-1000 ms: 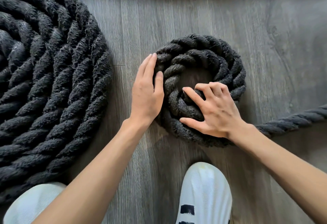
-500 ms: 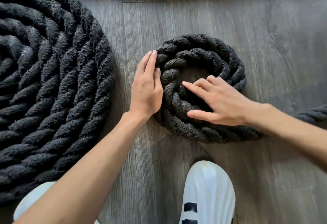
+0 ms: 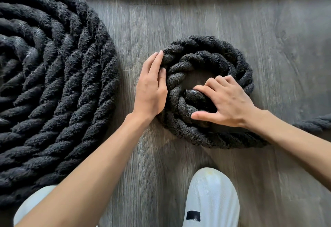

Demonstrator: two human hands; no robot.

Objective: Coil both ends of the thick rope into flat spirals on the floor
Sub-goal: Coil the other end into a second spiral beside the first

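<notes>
Floor (image 3: pixel 197 20): grey wood planks, with the rope lying flat on them.
Done: large spiral (image 3: pixel 53 92), many tight turns, fills the left of the frame and looks finished.
Left to do: small spiral (image 3: pixel 215 47), centre right, has about two turns and an open middle; loose rope (image 3: pixel 313 123) runs off the right edge, not yet wound in.
Left hand (image 3: pixel 150 90): flat, fingers straight and together, pressing the small spiral's left rim.
Right hand (image 3: pixel 227 105): fingers curled over the capped rope end (image 3: pixel 193 95), thumb spread below it.
</notes>
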